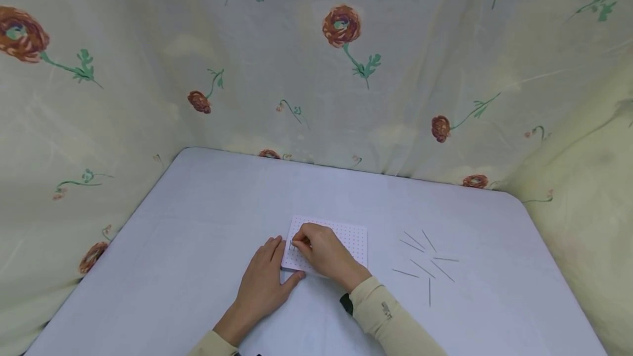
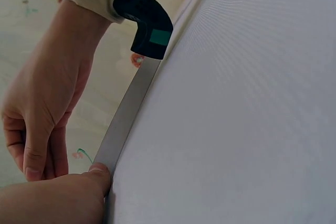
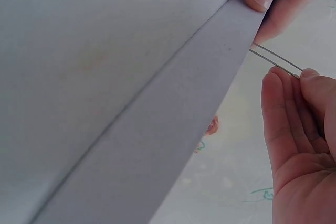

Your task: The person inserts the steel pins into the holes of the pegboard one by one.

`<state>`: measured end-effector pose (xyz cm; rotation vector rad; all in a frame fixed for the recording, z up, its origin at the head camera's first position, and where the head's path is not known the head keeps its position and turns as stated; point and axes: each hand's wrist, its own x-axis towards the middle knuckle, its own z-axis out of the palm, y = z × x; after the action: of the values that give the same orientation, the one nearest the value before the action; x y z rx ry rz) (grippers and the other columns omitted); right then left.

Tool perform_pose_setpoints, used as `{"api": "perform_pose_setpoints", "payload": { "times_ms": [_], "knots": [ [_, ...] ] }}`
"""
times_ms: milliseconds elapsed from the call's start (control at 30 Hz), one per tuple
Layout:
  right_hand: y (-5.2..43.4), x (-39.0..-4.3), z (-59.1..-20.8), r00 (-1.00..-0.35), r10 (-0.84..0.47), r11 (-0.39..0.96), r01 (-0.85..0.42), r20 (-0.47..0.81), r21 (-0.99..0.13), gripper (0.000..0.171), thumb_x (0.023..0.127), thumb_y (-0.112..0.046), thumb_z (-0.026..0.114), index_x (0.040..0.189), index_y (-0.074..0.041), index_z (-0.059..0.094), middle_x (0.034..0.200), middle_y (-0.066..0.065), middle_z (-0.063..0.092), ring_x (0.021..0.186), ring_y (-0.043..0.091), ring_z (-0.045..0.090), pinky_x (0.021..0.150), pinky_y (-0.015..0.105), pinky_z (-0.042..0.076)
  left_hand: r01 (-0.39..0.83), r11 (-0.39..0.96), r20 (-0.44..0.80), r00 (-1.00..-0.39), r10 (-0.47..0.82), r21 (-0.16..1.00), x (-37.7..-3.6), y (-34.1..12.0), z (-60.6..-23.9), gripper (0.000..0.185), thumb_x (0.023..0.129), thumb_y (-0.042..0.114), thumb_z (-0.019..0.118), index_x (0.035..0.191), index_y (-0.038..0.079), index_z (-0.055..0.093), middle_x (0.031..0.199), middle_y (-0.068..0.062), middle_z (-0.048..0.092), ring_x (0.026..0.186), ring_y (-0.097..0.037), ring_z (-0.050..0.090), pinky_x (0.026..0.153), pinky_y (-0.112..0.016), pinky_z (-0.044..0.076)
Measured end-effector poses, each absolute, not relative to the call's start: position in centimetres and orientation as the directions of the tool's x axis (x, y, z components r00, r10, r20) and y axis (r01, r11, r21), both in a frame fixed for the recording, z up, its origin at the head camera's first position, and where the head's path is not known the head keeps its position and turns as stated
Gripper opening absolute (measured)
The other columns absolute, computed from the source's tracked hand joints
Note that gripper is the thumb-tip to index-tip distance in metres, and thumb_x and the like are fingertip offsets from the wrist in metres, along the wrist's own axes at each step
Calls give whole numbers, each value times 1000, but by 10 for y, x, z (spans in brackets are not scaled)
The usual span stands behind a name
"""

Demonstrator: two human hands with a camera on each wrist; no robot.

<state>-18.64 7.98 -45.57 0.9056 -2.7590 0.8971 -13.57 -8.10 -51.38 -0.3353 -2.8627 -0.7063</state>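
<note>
A white pegboard (image 1: 357,238) with rows of small holes lies flat on the table. My right hand (image 1: 326,249) is over its left part, thumb and fingertips pinching a thin metal pin. From the right wrist view, two slim pins (image 3: 278,57) stand side by side out of the board and reach the fingertips; I cannot tell whether both are pinched. My left hand (image 1: 264,279) rests at the board's near left corner, straight fingers along the left edge. Its thumb (image 2: 100,170) presses against the board's side wall (image 2: 128,111).
Several loose metal pins (image 1: 429,292) lie scattered on the white table (image 1: 198,224), to the right of the board. A flower-patterned curtain (image 1: 277,59) hangs behind the table and along both sides.
</note>
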Motion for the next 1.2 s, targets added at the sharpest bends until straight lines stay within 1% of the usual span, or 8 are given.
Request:
{"api": "perform_pose_setpoints", "payload": {
  "times_ms": [200, 333, 467, 633, 833, 1000, 1100, 1200],
  "knots": [
    [80, -187, -457, -818, -505, 650, -571, 275, -501, 6, 90, -20, 65, 88, -14, 64, 82, -5, 65, 71, 1, 57, 64, 13, 50, 253, 867, 216, -961, 173, 430, -135, -82, -513, 82, 84, 59, 59, 141, 3, 42, 147, -13, 40, 141, -30, 32, 117, -46, 27],
    [82, -187, -457, -823, -502, 650, -562, 267, -512, 7, 89, -19, 66, 91, -13, 65, 89, -4, 67, 78, 2, 62, 70, 13, 53, 250, 870, 216, -961, 170, 426, -135, -82, -513, 81, 84, 58, 59, 141, 3, 42, 147, -13, 40, 141, -29, 32, 117, -45, 27],
    [88, -184, -453, -840, -481, 646, -532, 250, -548, 11, 88, -19, 67, 96, -12, 65, 94, -5, 67, 86, 3, 66, 77, 16, 55, 244, 877, 213, -963, 167, 415, -134, -82, -511, 81, 84, 58, 60, 140, 3, 42, 147, -12, 41, 140, -29, 33, 116, -45, 27],
    [103, -180, -446, -858, -423, 649, -511, 291, -563, 13, 87, -19, 68, 98, -13, 66, 95, -8, 66, 89, 4, 67, 80, 19, 56, 230, 883, 201, -967, 159, 408, -134, -80, -509, 82, 83, 57, 61, 141, 3, 42, 148, -13, 40, 141, -30, 32, 117, -46, 27],
    [140, -167, -443, -889, -280, 677, -450, 362, -582, 13, 83, -17, 73, 93, -17, 65, 91, -10, 66, 87, 4, 67, 79, 20, 56, 229, 885, 191, -968, 163, 405, -134, -77, -509, 82, 83, 56, 62, 141, 2, 40, 149, -14, 38, 141, -31, 31, 117, -46, 26],
    [184, -157, -443, -873, -186, 708, -437, 450, -555, 17, 80, -12, 75, 95, -15, 66, 93, -7, 67, 86, 5, 67, 77, 19, 56, 228, 885, 203, -967, 156, 405, -135, -78, -510, 82, 82, 54, 64, 141, 2, 40, 148, -14, 38, 141, -31, 31, 117, -47, 26],
    [214, -150, -443, -851, -131, 723, -433, 509, -538, 20, 78, -7, 76, 95, -12, 67, 93, -4, 68, 85, 6, 67, 76, 14, 55, 233, 880, 205, -966, 159, 414, -135, -78, -512, 82, 82, 54, 64, 141, 1, 41, 148, -15, 38, 141, -32, 31, 116, -47, 26],
    [241, -142, -442, -839, -75, 747, -405, 539, -527, 20, 77, -6, 76, 95, -12, 67, 93, -4, 68, 85, 1, 65, 75, 6, 51, 233, 879, 204, -966, 160, 415, -135, -77, -513, 83, 83, 55, 63, 141, 1, 40, 148, -15, 38, 141, -32, 30, 117, -47, 26]
  ]
}}
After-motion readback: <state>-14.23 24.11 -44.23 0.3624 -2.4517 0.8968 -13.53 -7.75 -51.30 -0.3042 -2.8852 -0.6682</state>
